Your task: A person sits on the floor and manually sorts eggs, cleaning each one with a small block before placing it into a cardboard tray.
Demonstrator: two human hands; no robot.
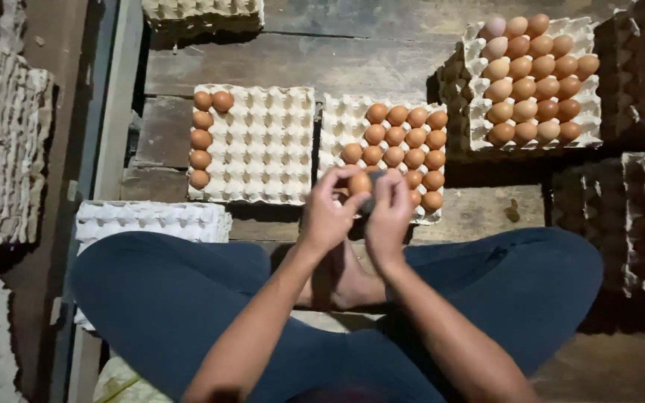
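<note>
While both hands hold it, brown egg (360, 183), smooth, oval.

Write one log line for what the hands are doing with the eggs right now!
left hand: holds brown egg | right hand: touches same egg | over: half-filled tray | nearby: full tray

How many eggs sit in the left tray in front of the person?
6: five down the left edge of the left tray, top egg to bottom egg, plus one beside the top one. None look hidden.
</note>
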